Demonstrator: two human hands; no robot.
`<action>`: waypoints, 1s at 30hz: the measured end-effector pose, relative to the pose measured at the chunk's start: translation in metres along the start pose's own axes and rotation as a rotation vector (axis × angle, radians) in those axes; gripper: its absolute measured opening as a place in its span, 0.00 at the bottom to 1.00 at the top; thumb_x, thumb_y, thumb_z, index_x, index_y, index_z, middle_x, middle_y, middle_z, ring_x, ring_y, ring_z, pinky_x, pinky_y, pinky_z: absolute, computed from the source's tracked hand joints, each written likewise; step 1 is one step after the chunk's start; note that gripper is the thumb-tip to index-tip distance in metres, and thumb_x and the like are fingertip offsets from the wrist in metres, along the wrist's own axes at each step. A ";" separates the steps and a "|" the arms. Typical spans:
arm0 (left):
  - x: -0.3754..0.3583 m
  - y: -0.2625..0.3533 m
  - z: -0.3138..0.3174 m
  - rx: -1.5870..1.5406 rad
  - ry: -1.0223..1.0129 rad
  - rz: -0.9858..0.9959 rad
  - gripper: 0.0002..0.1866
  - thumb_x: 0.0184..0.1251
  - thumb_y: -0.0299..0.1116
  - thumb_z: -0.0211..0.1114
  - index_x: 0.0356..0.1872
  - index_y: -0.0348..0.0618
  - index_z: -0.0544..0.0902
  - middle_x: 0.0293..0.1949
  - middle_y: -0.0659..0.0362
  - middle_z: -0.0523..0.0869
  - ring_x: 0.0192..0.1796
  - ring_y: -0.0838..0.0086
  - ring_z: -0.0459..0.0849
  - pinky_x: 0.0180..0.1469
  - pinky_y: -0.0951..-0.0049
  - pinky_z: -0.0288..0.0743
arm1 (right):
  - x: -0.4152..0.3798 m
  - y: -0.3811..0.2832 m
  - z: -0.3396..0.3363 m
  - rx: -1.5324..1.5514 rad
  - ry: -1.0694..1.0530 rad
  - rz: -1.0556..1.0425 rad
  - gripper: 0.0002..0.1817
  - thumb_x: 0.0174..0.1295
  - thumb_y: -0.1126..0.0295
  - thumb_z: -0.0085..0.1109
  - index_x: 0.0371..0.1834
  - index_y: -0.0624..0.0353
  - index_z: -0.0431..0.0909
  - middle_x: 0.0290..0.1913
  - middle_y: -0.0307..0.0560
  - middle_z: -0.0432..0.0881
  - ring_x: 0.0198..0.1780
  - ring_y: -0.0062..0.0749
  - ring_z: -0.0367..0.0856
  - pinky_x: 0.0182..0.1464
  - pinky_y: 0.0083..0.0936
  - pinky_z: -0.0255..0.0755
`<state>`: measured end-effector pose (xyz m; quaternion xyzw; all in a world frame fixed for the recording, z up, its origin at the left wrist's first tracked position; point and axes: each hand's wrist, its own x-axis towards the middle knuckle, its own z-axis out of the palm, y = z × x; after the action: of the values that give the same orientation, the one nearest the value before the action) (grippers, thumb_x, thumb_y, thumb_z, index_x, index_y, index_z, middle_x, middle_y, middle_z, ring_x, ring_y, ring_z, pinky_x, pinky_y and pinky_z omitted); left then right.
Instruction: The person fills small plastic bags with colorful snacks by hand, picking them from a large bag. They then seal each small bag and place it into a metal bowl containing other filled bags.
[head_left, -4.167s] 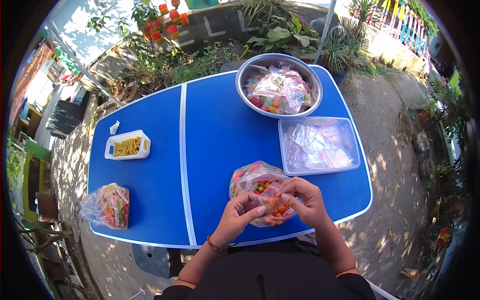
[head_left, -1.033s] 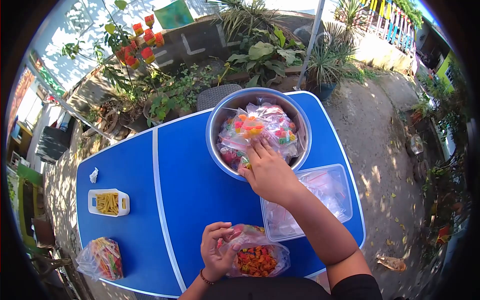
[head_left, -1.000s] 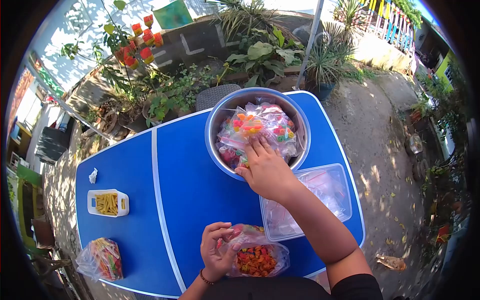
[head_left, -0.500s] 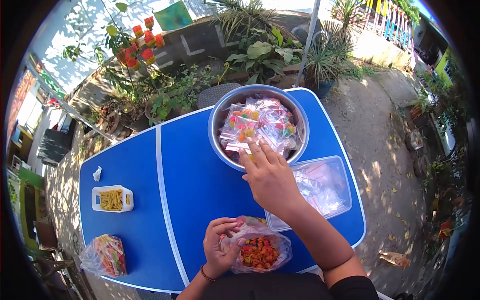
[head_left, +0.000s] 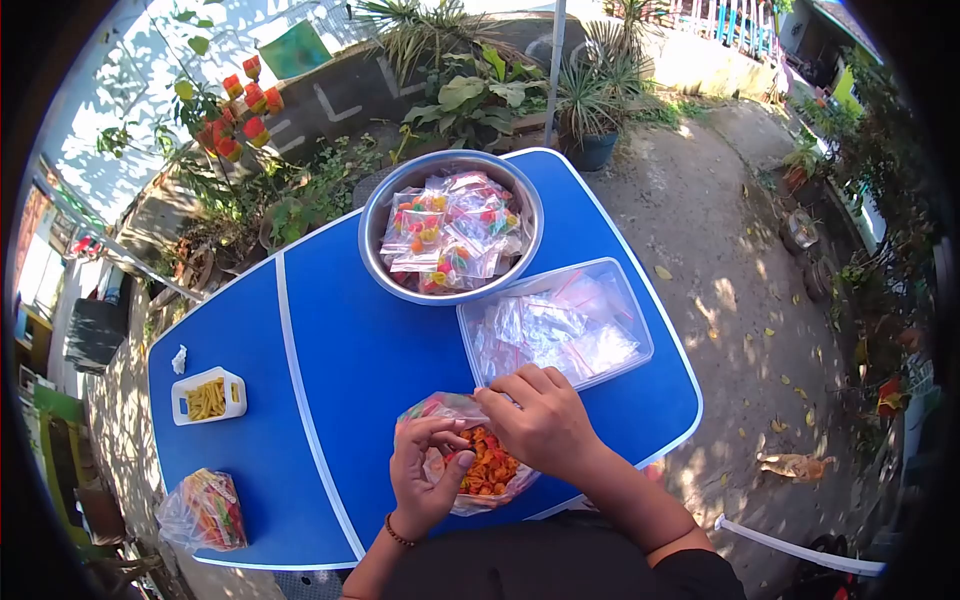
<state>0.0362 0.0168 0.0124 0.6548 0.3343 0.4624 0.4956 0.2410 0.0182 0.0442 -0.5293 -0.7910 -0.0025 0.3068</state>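
Note:
A clear plastic bag [head_left: 452, 405] of small orange and red pieces [head_left: 487, 462] lies near the table's front edge, its mouth open. My left hand [head_left: 425, 475] rests against the bag's left side, fingers curved and thumb apart from them. Over the bag's right side is my right hand [head_left: 540, 422], its fingers bunched together; what they hold, if anything, is hidden. Just beyond it sits a clear plastic box [head_left: 640, 335] with empty-looking zip bags [head_left: 545, 325]. Behind that, a steel bowl [head_left: 372, 235] is heaped with small zip bags of colourful pieces [head_left: 450, 225].
On the blue table's [head_left: 370, 345] left part stand a white basket [head_left: 207, 416] of yellowish sticks and a bag of colourful packets [head_left: 208, 510]. A crumpled white scrap [head_left: 179, 359] lies behind the basket. A cat [head_left: 797, 466] lies on the ground to the right.
My right hand has come back from the bowl to the bag near me, and a filled zip bag now lies at the bowl's near side. The view has shifted right.

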 end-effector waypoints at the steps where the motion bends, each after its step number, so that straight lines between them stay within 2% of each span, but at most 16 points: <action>1: 0.002 0.000 0.005 -0.007 -0.023 0.006 0.23 0.66 0.23 0.70 0.60 0.35 0.73 0.52 0.52 0.81 0.47 0.73 0.85 0.48 0.75 0.76 | -0.006 0.003 -0.005 -0.011 0.006 0.028 0.11 0.55 0.71 0.67 0.43 0.58 0.86 0.40 0.41 0.85 0.42 0.35 0.82 0.45 0.33 0.72; 3: 0.008 -0.001 0.016 -0.033 -0.098 0.004 0.23 0.66 0.23 0.70 0.60 0.35 0.73 0.52 0.52 0.82 0.47 0.73 0.85 0.50 0.75 0.76 | -0.018 0.010 -0.017 -0.037 0.021 0.087 0.11 0.55 0.72 0.68 0.41 0.58 0.86 0.40 0.40 0.85 0.42 0.35 0.82 0.44 0.33 0.72; 5: 0.014 -0.002 0.027 -0.049 -0.166 0.007 0.22 0.66 0.21 0.69 0.60 0.36 0.73 0.52 0.52 0.82 0.48 0.73 0.85 0.51 0.74 0.77 | -0.030 0.019 -0.027 -0.073 0.011 0.182 0.08 0.59 0.68 0.68 0.40 0.57 0.87 0.43 0.42 0.85 0.46 0.37 0.81 0.47 0.35 0.72; 7: 0.021 -0.003 0.036 -0.048 -0.225 0.010 0.22 0.66 0.20 0.68 0.60 0.36 0.73 0.53 0.52 0.82 0.48 0.73 0.85 0.53 0.73 0.77 | -0.036 0.027 -0.038 -0.092 0.024 0.277 0.09 0.61 0.65 0.68 0.41 0.55 0.87 0.46 0.43 0.85 0.49 0.38 0.81 0.50 0.37 0.72; 8: 0.025 -0.002 0.039 -0.056 -0.248 0.006 0.22 0.66 0.19 0.68 0.60 0.36 0.74 0.52 0.52 0.82 0.48 0.73 0.85 0.53 0.73 0.77 | -0.038 0.027 -0.044 -0.168 -0.006 0.327 0.11 0.63 0.61 0.67 0.42 0.54 0.88 0.51 0.45 0.85 0.54 0.41 0.80 0.55 0.41 0.70; 11: 0.030 0.001 0.046 -0.058 -0.301 -0.004 0.21 0.67 0.18 0.67 0.60 0.37 0.74 0.52 0.52 0.82 0.49 0.73 0.85 0.54 0.73 0.78 | -0.048 0.034 -0.046 -0.331 -0.041 0.384 0.13 0.65 0.58 0.64 0.39 0.56 0.87 0.51 0.46 0.86 0.57 0.41 0.79 0.58 0.44 0.69; 14: 0.032 0.000 0.046 -0.033 -0.312 0.007 0.21 0.66 0.18 0.67 0.59 0.37 0.74 0.52 0.52 0.82 0.49 0.74 0.85 0.54 0.73 0.78 | -0.052 0.043 -0.038 -0.234 -0.038 0.405 0.11 0.63 0.62 0.67 0.42 0.57 0.88 0.46 0.45 0.88 0.52 0.39 0.82 0.57 0.42 0.70; 17: 0.031 -0.002 0.045 -0.050 -0.271 0.025 0.20 0.66 0.19 0.69 0.57 0.37 0.76 0.51 0.52 0.83 0.46 0.74 0.86 0.51 0.74 0.79 | -0.050 0.048 -0.037 -0.125 0.072 0.455 0.05 0.62 0.71 0.65 0.38 0.59 0.86 0.38 0.45 0.88 0.46 0.40 0.83 0.50 0.36 0.74; 19: 0.032 -0.003 0.046 -0.070 -0.205 0.054 0.18 0.64 0.22 0.72 0.54 0.38 0.79 0.49 0.53 0.86 0.42 0.74 0.89 0.45 0.76 0.80 | -0.047 0.052 -0.030 -0.032 0.214 0.491 0.06 0.58 0.77 0.65 0.38 0.59 0.86 0.37 0.46 0.87 0.42 0.42 0.83 0.45 0.35 0.76; 23: 0.028 -0.002 0.040 -0.058 -0.173 0.043 0.16 0.65 0.22 0.71 0.53 0.37 0.80 0.49 0.52 0.85 0.42 0.73 0.89 0.45 0.75 0.81 | -0.036 0.051 -0.027 0.048 0.370 0.511 0.07 0.57 0.84 0.66 0.37 0.62 0.86 0.37 0.45 0.88 0.37 0.40 0.84 0.35 0.31 0.79; 25: 0.027 -0.001 0.036 -0.048 -0.154 0.059 0.16 0.65 0.21 0.71 0.52 0.37 0.80 0.49 0.52 0.85 0.41 0.73 0.89 0.45 0.75 0.81 | -0.030 0.049 -0.026 0.077 0.431 0.461 0.09 0.56 0.84 0.66 0.39 0.62 0.86 0.36 0.48 0.87 0.37 0.42 0.84 0.38 0.33 0.79; 28: 0.024 0.002 0.029 0.013 -0.095 0.088 0.16 0.64 0.23 0.72 0.52 0.36 0.80 0.48 0.52 0.85 0.45 0.71 0.88 0.47 0.72 0.82 | -0.018 0.034 -0.029 0.233 0.471 0.417 0.10 0.56 0.83 0.65 0.40 0.62 0.86 0.36 0.50 0.86 0.37 0.41 0.85 0.39 0.31 0.79; 30: 0.022 0.002 0.018 0.180 -0.058 0.196 0.22 0.65 0.26 0.73 0.57 0.36 0.76 0.53 0.51 0.82 0.53 0.70 0.84 0.54 0.70 0.78 | -0.011 0.022 -0.032 0.366 0.422 0.381 0.09 0.57 0.84 0.64 0.40 0.63 0.86 0.36 0.50 0.86 0.37 0.39 0.86 0.39 0.29 0.80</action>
<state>0.0603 0.0300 0.0193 0.7391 0.2945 0.4578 0.3967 0.2778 0.0081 0.0583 -0.5915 -0.5843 0.0870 0.5488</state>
